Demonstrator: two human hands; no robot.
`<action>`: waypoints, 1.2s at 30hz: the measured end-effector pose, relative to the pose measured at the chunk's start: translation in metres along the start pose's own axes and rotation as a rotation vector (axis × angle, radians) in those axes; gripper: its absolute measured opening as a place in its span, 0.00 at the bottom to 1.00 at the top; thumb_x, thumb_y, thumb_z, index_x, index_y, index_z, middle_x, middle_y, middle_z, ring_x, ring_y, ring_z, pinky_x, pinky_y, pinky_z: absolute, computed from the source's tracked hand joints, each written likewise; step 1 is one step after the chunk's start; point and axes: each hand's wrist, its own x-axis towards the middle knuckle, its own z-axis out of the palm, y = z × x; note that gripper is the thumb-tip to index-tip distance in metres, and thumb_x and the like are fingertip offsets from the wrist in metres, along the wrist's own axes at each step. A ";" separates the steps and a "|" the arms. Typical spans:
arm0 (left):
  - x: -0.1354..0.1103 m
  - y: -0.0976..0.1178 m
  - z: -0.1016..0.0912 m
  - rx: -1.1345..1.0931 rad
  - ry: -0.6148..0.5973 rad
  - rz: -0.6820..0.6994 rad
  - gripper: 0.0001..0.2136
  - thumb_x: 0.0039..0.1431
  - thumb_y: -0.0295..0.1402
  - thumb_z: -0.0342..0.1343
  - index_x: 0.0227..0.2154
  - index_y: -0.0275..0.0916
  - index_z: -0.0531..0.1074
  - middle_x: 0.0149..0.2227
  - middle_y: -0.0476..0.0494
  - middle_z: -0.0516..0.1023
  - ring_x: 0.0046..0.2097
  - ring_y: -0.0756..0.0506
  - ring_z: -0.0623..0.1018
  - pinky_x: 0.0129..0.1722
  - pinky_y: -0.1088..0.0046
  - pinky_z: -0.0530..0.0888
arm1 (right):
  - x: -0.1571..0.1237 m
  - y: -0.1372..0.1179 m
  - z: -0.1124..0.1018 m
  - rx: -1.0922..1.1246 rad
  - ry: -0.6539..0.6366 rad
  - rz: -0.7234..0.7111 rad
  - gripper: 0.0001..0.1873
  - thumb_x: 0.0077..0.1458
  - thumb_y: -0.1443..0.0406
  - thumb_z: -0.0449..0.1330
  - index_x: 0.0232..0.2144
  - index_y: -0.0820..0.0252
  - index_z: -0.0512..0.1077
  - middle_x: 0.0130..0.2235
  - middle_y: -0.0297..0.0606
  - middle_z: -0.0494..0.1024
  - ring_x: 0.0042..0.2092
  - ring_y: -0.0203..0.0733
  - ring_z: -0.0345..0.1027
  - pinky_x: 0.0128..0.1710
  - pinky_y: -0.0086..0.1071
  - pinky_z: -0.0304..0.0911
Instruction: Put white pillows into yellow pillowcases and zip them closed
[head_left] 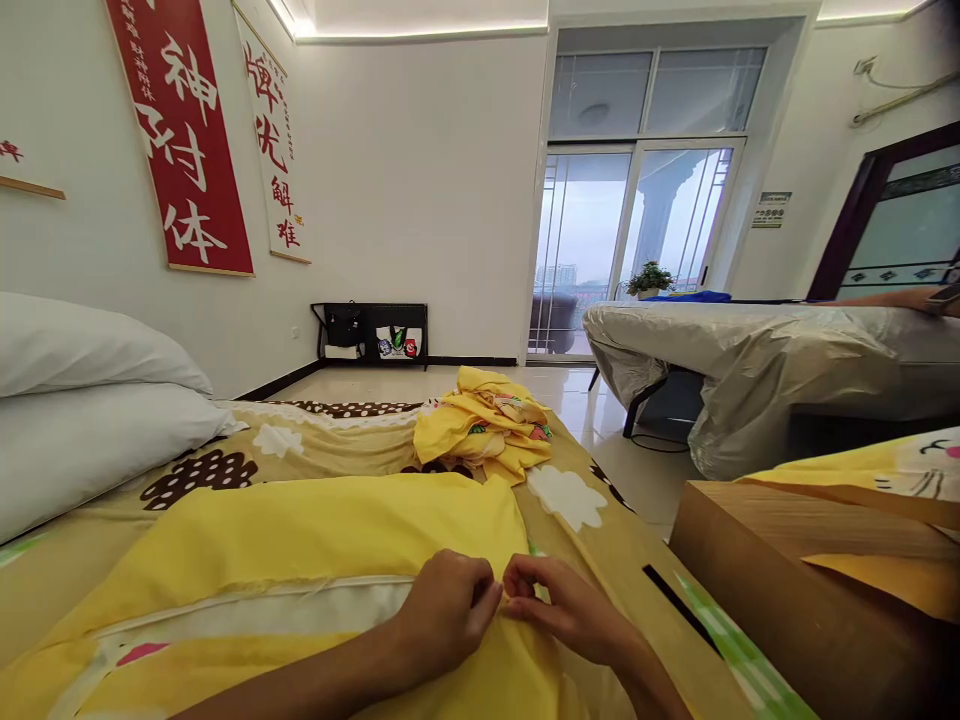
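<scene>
A yellow pillowcase with a white pillow inside lies on the bed in front of me. Along its open edge a strip of white pillow shows. My left hand is closed in a pinch on the pillowcase's edge near its right corner. My right hand pinches the same edge, right beside the left one, fingertips almost touching. A crumpled heap of yellow cloth lies further up the bed.
Two white pillows are stacked at the left against the wall. A brown cardboard box stands at the right with yellow cloth on it. Beyond the floor gap, a plastic-covered table bears another person's arm.
</scene>
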 end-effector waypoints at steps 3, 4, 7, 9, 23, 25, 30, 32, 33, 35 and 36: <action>-0.004 -0.001 0.000 -0.045 0.021 -0.066 0.14 0.56 0.34 0.48 0.18 0.36 0.67 0.18 0.52 0.63 0.22 0.53 0.59 0.24 0.76 0.54 | -0.001 -0.002 0.001 -0.031 -0.003 -0.010 0.10 0.53 0.60 0.57 0.26 0.59 0.64 0.27 0.30 0.65 0.31 0.35 0.56 0.33 0.28 0.51; -0.005 -0.001 -0.001 -0.045 0.024 -0.086 0.13 0.55 0.34 0.48 0.18 0.35 0.68 0.18 0.52 0.64 0.22 0.53 0.60 0.24 0.76 0.54 | -0.002 -0.003 0.002 -0.055 -0.001 -0.005 0.09 0.53 0.60 0.57 0.26 0.59 0.63 0.27 0.29 0.65 0.31 0.35 0.56 0.33 0.28 0.51; -0.009 -0.002 -0.009 -0.006 0.029 -0.124 0.12 0.54 0.33 0.49 0.18 0.35 0.68 0.19 0.51 0.65 0.23 0.53 0.60 0.25 0.75 0.54 | -0.003 -0.008 0.004 -0.146 0.002 0.013 0.07 0.55 0.63 0.54 0.27 0.58 0.63 0.27 0.29 0.65 0.32 0.35 0.55 0.33 0.28 0.50; -0.012 -0.004 -0.016 0.023 0.028 -0.134 0.12 0.53 0.32 0.49 0.18 0.36 0.67 0.18 0.52 0.64 0.23 0.53 0.60 0.25 0.75 0.54 | -0.004 -0.010 0.005 -0.188 -0.005 0.018 0.06 0.55 0.64 0.54 0.27 0.58 0.62 0.27 0.29 0.65 0.32 0.35 0.55 0.33 0.28 0.50; -0.067 -0.042 -0.076 0.075 0.121 -0.158 0.14 0.57 0.38 0.45 0.18 0.38 0.60 0.19 0.53 0.62 0.24 0.52 0.60 0.26 0.75 0.55 | -0.009 -0.006 0.001 -0.312 -0.035 0.011 0.05 0.55 0.64 0.53 0.29 0.57 0.67 0.28 0.31 0.68 0.33 0.36 0.59 0.33 0.28 0.52; -0.074 -0.048 -0.079 0.028 0.142 -0.157 0.14 0.57 0.38 0.45 0.18 0.38 0.60 0.19 0.53 0.61 0.24 0.52 0.60 0.26 0.75 0.55 | -0.009 -0.006 0.002 -0.327 -0.037 0.015 0.06 0.55 0.63 0.53 0.29 0.57 0.67 0.28 0.30 0.67 0.33 0.37 0.59 0.33 0.29 0.52; -0.084 -0.057 -0.081 -0.110 0.204 -0.184 0.13 0.54 0.37 0.47 0.17 0.38 0.59 0.18 0.54 0.58 0.25 0.52 0.59 0.25 0.75 0.55 | -0.008 -0.011 0.006 -0.377 -0.070 0.023 0.07 0.55 0.62 0.52 0.29 0.57 0.67 0.27 0.31 0.68 0.32 0.37 0.59 0.33 0.29 0.53; -0.085 -0.057 -0.079 -0.116 0.234 -0.191 0.13 0.54 0.36 0.47 0.16 0.38 0.59 0.18 0.54 0.57 0.24 0.52 0.58 0.25 0.75 0.54 | -0.007 -0.016 0.007 -0.432 -0.070 0.031 0.07 0.56 0.62 0.52 0.28 0.58 0.66 0.28 0.32 0.70 0.33 0.39 0.61 0.33 0.30 0.55; -0.085 -0.056 -0.078 -0.103 0.248 -0.191 0.13 0.54 0.35 0.47 0.16 0.37 0.60 0.18 0.54 0.58 0.24 0.53 0.58 0.25 0.75 0.54 | -0.006 -0.020 0.008 -0.460 -0.051 0.032 0.07 0.56 0.62 0.52 0.29 0.58 0.67 0.29 0.33 0.71 0.34 0.39 0.62 0.34 0.31 0.56; -0.084 -0.053 -0.075 -0.052 0.264 -0.189 0.13 0.55 0.33 0.48 0.17 0.36 0.63 0.19 0.53 0.61 0.24 0.53 0.60 0.26 0.75 0.55 | -0.004 -0.032 0.014 -0.500 0.033 -0.003 0.08 0.57 0.62 0.51 0.33 0.57 0.68 0.35 0.37 0.73 0.38 0.42 0.65 0.39 0.34 0.59; -0.084 -0.052 -0.073 -0.025 0.259 -0.189 0.12 0.55 0.33 0.48 0.18 0.36 0.66 0.19 0.52 0.64 0.24 0.52 0.62 0.26 0.76 0.56 | -0.001 -0.041 0.020 -0.513 0.089 -0.039 0.09 0.58 0.61 0.51 0.37 0.57 0.69 0.39 0.39 0.74 0.41 0.43 0.66 0.42 0.35 0.59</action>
